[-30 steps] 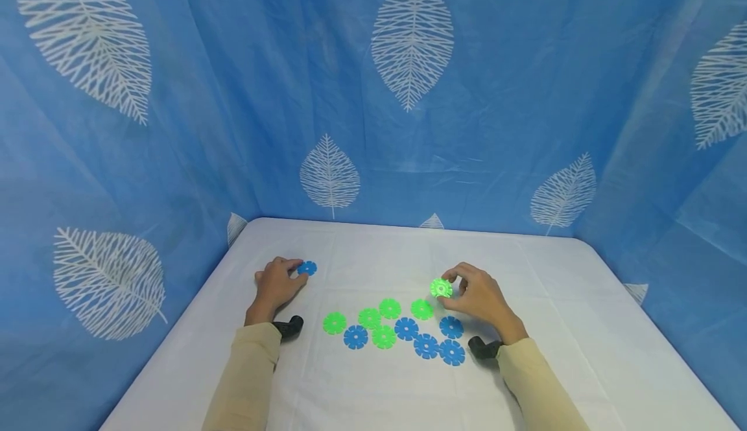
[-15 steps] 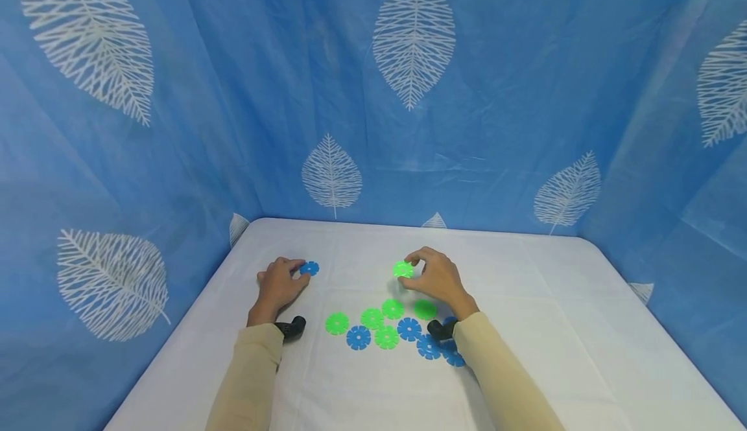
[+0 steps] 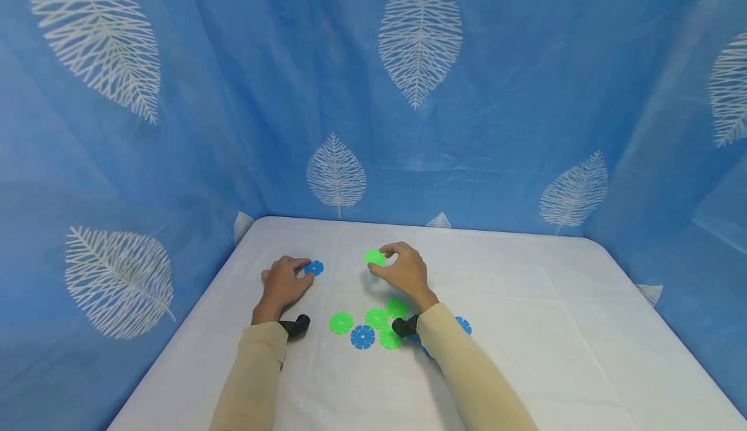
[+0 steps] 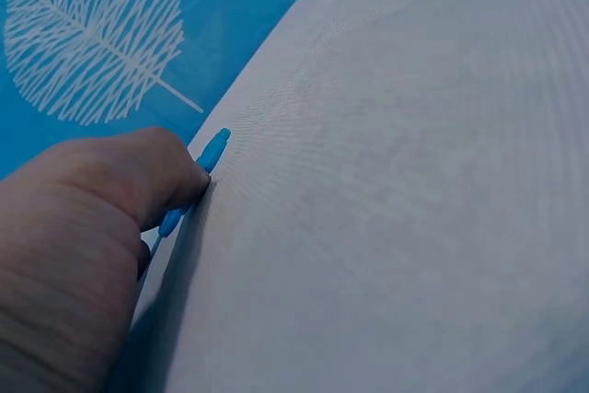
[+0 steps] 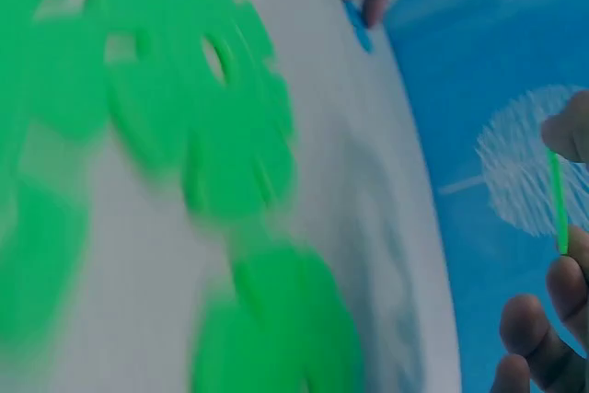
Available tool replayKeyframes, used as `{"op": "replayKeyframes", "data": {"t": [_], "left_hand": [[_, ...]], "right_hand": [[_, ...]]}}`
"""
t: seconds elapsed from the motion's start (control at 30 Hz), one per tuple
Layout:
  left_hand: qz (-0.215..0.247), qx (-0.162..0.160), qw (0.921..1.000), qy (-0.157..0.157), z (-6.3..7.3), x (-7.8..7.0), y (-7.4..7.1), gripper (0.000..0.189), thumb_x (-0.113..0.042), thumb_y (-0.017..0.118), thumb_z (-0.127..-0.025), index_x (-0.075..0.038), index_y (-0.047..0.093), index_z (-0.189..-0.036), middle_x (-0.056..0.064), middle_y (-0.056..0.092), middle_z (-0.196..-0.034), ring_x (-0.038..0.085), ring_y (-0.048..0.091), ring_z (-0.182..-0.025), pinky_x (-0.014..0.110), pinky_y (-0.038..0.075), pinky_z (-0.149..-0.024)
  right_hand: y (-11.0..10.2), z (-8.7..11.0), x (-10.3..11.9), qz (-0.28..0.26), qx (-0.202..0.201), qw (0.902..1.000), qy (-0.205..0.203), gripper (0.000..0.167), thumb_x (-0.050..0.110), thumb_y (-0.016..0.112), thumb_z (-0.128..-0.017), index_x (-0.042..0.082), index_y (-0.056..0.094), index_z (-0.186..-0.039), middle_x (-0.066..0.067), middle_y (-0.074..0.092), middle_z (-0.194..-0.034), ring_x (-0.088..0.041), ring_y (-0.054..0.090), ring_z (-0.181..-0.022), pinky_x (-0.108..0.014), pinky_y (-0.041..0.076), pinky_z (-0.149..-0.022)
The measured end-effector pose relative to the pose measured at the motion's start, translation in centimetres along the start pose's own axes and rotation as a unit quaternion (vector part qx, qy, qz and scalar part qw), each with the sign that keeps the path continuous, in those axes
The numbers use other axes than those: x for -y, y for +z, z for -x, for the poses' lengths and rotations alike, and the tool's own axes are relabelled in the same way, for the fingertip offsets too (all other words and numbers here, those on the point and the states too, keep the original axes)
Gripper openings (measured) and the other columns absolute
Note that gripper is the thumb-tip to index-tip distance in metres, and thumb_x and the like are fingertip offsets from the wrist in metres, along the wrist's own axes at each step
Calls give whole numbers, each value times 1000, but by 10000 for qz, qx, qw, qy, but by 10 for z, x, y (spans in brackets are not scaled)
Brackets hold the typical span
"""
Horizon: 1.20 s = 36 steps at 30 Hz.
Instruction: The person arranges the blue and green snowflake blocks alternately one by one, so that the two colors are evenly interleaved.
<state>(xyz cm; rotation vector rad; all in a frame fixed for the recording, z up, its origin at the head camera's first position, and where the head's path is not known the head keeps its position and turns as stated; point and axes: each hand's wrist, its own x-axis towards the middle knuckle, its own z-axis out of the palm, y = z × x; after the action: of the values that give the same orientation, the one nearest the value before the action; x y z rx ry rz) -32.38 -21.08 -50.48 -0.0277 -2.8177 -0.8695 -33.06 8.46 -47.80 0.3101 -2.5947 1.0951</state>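
Fingers of the left hand [image 3: 283, 284] pinch a blue disc [image 3: 316, 268] by its edge, and it pokes out to their right. Fingers of the right hand [image 3: 406, 273] pinch a green disc [image 3: 375, 258] by its edge, and it pokes out to their left, over the tabletop [image 3: 554, 288]. This grip likely leaves most of each disc bare. Loose green discs [image 3: 341, 319] and loose blue discs [image 3: 359, 335] lie on the near side of all these fingers, maybe for easy reach.

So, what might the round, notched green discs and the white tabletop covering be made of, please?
The round, notched green discs look like smooth plastic: vivid uniform colour, regular slots. The white tabletop covering is probably matte cloth, judging by soft creases.
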Motion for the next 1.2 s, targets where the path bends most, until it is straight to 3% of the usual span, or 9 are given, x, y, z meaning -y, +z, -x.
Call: {"op": "replayKeyframes", "data": {"t": [0.1,0.3,0.53,0.73,1.0,1.2], "left_hand": [[-7,40,10000,11,-1,0,-1,44,-34,69,-87,-17,69,-129,14,63,-123,33,56,-117,52,29,-90],[-42,5,10000,-4,-6,2,1,45,-35,70,-86,-19,70,-128,12,64,-123,31,57,-116,50,29,-90],[-21,51,10000,17,-9,0,2,44,-35,69,-86,-19,70,-128,11,64,-122,31,57,-114,49,29,-88],[14,-21,10000,-9,-8,1,1,43,-33,70,-86,-18,71,-126,11,65,-120,30,58,-112,49,29,-88],[6,16,10000,40,-8,4,6,44,-35,69,-85,-19,71,-126,10,65,-120,30,58,-112,49,29,-88],[-66,-114,9999,78,-9,7,3,43,-34,69,-85,-20,71,-126,9,65,-120,29,58,-111,49,29,-87]], "right_hand": [[16,-4,12,-68,93,9996,257,44,54,78,-77,25,74,-110,3,70,-102,-17,65,-86,-38,52,-73],[43,-10,32,-219,225,9985,443,45,55,79,-76,23,75,-107,1,71,-101,-17,66,-83,-37,52,-71],[65,-11,38,360,318,9985,274,46,54,80,-75,20,76,-106,1,70,-97,-15,66,-82,-36,53,-70],[76,-13,44,434,499,9976,184,48,55,79,-76,18,76,-106,0,69,-97,-16,66,-84,-38,53,-72],[85,-17,44,857,645,9931,477,46,51,81,-74,16,76,-104,1,68,-93,-16,64,-83,-37,53,-72],[90,-21,46,1019,754,9912,386,45,49,80,-76,15,76,-106,0,69,-96,-17,65,-86,-38,54,-74]]}}
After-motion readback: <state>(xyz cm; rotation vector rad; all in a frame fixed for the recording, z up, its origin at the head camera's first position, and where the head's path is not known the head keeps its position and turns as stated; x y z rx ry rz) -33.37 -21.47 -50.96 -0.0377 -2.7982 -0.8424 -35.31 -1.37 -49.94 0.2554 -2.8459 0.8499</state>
